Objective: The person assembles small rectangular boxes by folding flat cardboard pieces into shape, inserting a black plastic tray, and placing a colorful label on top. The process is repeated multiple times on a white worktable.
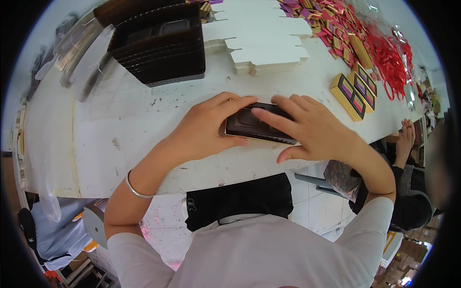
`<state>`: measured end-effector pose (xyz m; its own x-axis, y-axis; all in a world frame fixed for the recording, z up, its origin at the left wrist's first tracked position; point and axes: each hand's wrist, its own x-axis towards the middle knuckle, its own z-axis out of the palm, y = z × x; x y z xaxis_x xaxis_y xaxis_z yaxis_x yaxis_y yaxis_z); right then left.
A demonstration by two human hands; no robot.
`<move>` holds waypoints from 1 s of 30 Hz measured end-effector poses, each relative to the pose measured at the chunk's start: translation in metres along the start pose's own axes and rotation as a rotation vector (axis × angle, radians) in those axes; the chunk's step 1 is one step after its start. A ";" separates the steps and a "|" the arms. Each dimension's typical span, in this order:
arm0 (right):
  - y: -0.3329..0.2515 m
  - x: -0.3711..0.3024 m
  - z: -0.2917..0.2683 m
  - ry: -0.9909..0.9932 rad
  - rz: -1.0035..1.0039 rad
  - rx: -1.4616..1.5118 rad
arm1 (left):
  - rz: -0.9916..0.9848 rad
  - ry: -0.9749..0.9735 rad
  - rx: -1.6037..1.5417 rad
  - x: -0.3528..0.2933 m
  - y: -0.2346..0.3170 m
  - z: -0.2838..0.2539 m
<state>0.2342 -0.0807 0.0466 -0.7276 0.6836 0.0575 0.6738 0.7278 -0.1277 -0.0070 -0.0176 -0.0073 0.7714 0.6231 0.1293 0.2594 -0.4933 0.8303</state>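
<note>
A dark brown plastic tray (247, 126) with moulded compartments lies flat on the white table in front of me. A thin pale-gold edge shows under its near side, perhaps a box around it. My left hand (204, 122) grips its left end, the fingers at the far side and the thumb along the near side. Over the right part spreads my right hand (312, 125), its index finger reaching across the tray's top and its thumb held apart from the near edge. Part of the tray is hidden beneath the right hand.
A tall stack of dark brown trays (168, 53) stands at the far left, beside piled white flat cartons (264, 33). Gold boxes with windows (348, 96) stand to the right. Behind lie small pink-gold pieces (331, 29) and red ribbons (391, 57). Another person's hand (406, 139) shows at right.
</note>
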 end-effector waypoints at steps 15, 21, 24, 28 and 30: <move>0.020 -0.023 0.014 0.025 -0.348 -0.384 | -0.063 -0.080 -0.028 0.000 0.001 -0.010; 0.007 -0.020 0.001 -0.164 -0.212 -0.395 | -0.071 -0.080 -0.007 -0.003 -0.001 -0.011; -0.016 -0.029 0.019 -0.165 -0.005 -0.396 | -0.077 -0.099 0.041 -0.004 0.005 -0.007; -0.035 -0.019 0.022 -0.230 0.020 -0.621 | 0.079 -0.079 0.384 -0.004 0.009 -0.007; -0.018 -0.018 0.022 -0.056 -0.005 -0.437 | 0.114 -0.047 0.546 -0.007 0.010 -0.005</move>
<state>0.2323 -0.1066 0.0261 -0.7290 0.6845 0.0015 0.6525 0.6943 0.3036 -0.0124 -0.0242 0.0031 0.8342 0.5255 0.1672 0.4261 -0.8067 0.4095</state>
